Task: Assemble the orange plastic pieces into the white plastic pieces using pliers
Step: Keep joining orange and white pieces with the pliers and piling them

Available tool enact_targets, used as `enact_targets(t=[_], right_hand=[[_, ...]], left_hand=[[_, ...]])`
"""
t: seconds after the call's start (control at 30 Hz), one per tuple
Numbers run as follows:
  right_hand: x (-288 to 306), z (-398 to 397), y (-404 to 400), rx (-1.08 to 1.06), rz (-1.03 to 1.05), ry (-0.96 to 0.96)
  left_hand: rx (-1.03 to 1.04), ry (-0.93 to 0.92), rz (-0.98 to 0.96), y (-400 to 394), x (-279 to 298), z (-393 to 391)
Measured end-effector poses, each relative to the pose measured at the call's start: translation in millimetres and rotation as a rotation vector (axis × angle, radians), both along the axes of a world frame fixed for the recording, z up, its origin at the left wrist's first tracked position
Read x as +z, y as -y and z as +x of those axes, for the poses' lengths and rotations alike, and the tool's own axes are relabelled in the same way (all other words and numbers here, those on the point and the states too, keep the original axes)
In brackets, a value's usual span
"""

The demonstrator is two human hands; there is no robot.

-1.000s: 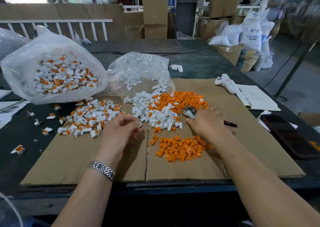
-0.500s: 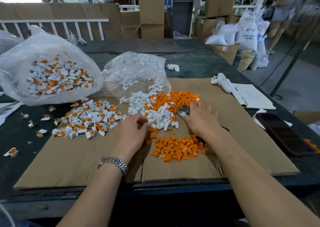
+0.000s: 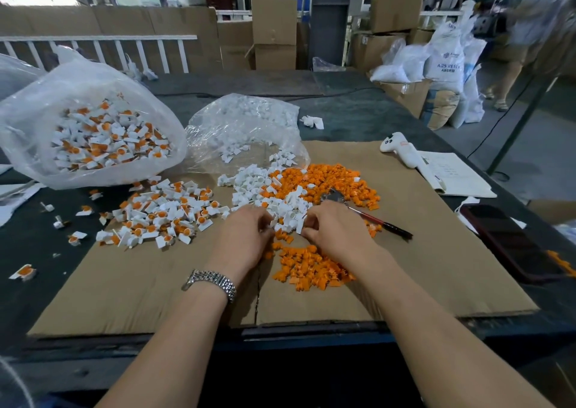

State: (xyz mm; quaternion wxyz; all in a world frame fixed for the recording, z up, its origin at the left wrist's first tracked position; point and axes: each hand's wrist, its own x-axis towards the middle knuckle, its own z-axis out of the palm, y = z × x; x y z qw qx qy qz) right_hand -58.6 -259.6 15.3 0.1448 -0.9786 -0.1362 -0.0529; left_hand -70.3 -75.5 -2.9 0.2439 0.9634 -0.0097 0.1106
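— Looking down from the head camera, what are the two hands doing?

— Both are curled at the near edge of the white pieces. The left hand, with a metal watch on its wrist, has its fingertips drawn together at the heap's edge; whether its grip is clamped on a piece I cannot tell, since the fingers hide it. The right hand pinches a small white piece between thumb and fingers, just beside the left.

— And the pliers?

— The pliers lie on the cardboard sheet, metal head against the far orange heap, dark handles pointing right past the right hand. Neither hand touches them.

— Where is the rest of the stock?

— A second pile of orange pieces sits on the cardboard just below the hands. Left of them is a spread of assembled pieces, white with orange inside, and a few more are scattered on the dark desk. Behind that, a clear bag holds many assembled ones, and a smaller clear bag holds white pieces.

— Anything on the right side?

— A white handheld device rests on a paper pad, with a dark phone nearer the desk edge.
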Motion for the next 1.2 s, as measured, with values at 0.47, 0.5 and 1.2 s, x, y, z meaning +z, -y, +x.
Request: enact_targets(t=[0.47, 0.5, 1.2], right_hand=[[12, -4, 3, 0.012, 0.884, -0.271], [13, -5, 2, -0.006, 0.956, -0.313], [14, -19, -4, 0.014, 1.288, -0.454]], left_hand=[[0.116, -0.330, -1.533, -12, 14, -24], [0.112, -0.344, -1.592, -12, 15, -24], [0.096, -0.306, -1.624, -2, 28, -35]])
